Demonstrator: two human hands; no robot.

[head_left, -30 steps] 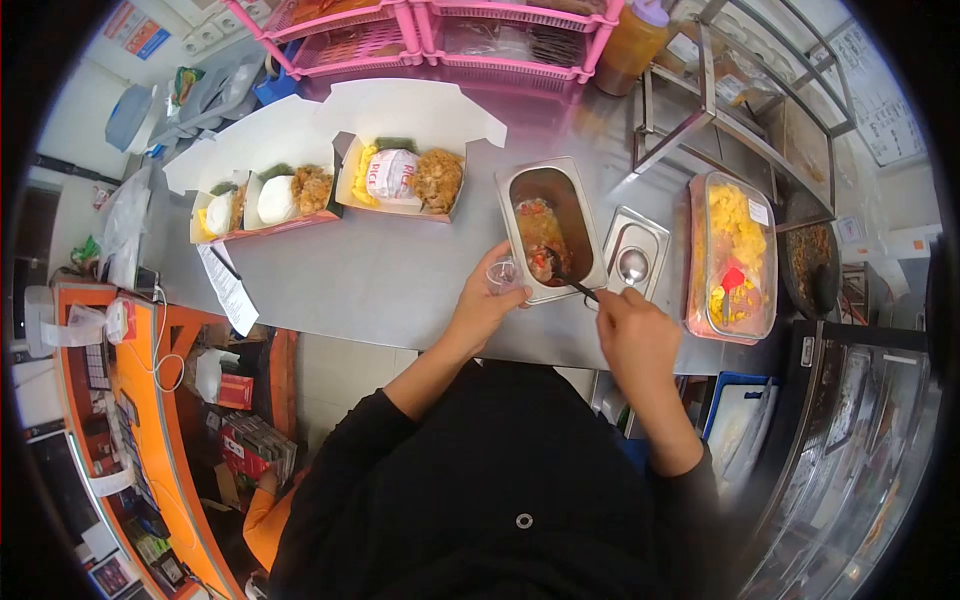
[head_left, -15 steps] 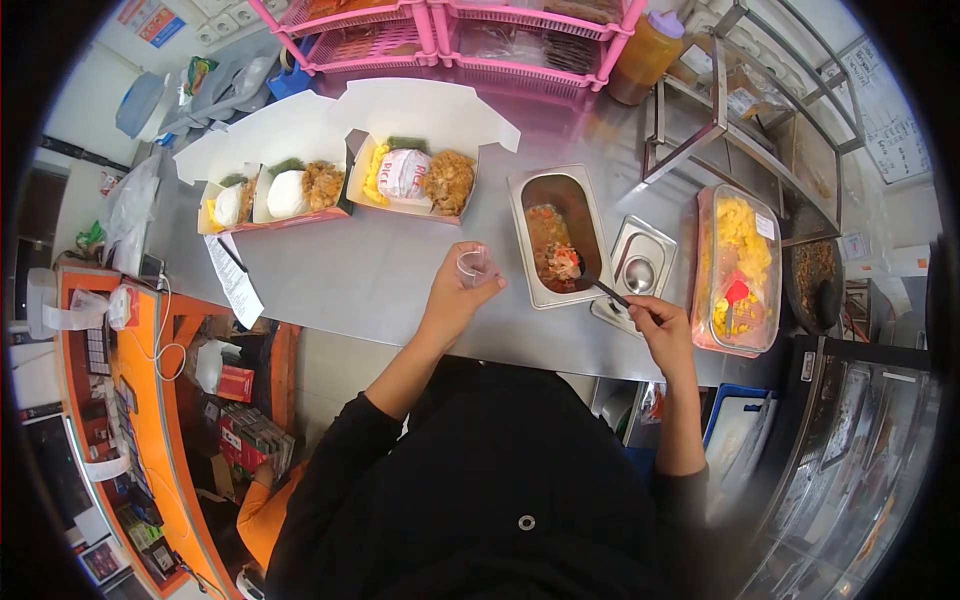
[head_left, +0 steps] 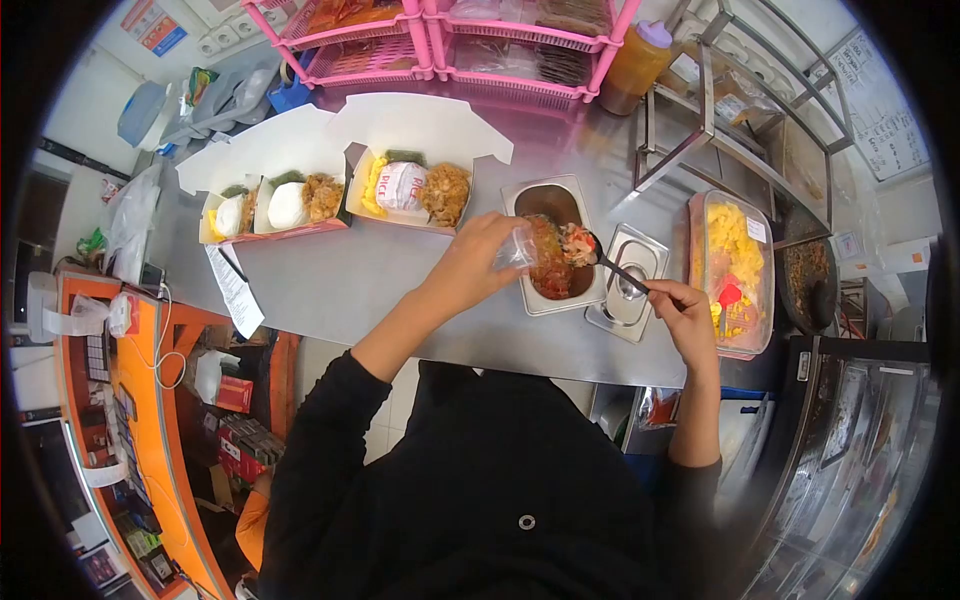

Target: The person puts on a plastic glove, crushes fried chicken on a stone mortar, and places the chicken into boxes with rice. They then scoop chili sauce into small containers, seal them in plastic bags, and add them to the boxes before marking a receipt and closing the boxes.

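My left hand holds a small clear plastic cup, tilted at the left rim of a steel container. Red and orange chopped relish fills the container's lower part. In my right hand is the handle of a black spoon, whose bowl carries a heap of relish above the container, to the right of the cup. A steel lid lies just right of the container, under the spoon's handle.
Open food boxes with rice and fried food stand at the back left, near a receipt and pen. Pink baskets are behind. On the right are a tub of yellow food and a metal rack.
The cup in my left hand has moved right, from beside the container to its rim. The spoon has risen out of the relish with a heap on it.
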